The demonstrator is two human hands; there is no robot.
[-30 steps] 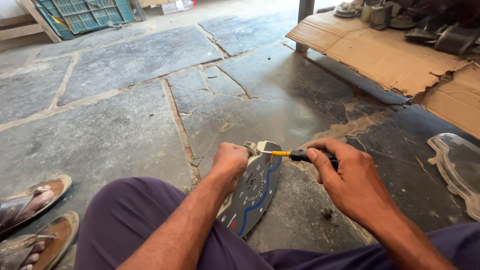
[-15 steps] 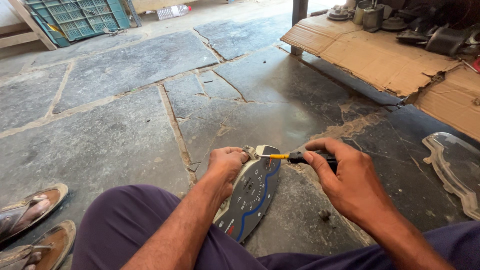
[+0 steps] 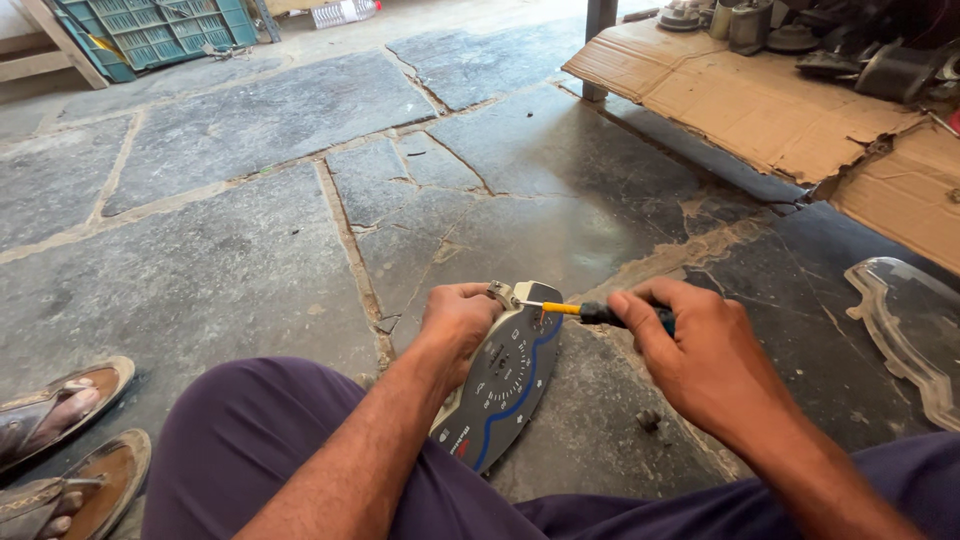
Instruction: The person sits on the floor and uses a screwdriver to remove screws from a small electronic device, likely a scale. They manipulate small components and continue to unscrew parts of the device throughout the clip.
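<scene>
Single head-worn view, looking steeply down and forward from the seated person's eye level. Close range: forearms and both purple-clad knees (image 3: 260, 440) fill the lower frame. Stone floor (image 3: 230, 230) stretches ahead; cardboard sheets (image 3: 760, 100) at upper right, sandals (image 3: 70, 440) at lower left edge.

Two hands are at work: the left hand (image 3: 458, 322) grips one grey gauge panel (image 3: 505, 385) and, just to its right, the right hand (image 3: 700, 360) holds one screwdriver (image 3: 585, 312). Far left of the left hand lie two sandals (image 3: 70, 440), and far right of the right hand lies one clear plastic cover (image 3: 905, 335). Beyond the right hand sit two cardboard sheets (image 3: 740, 100); beyond the left hand, one green crate (image 3: 165, 28)
</scene>
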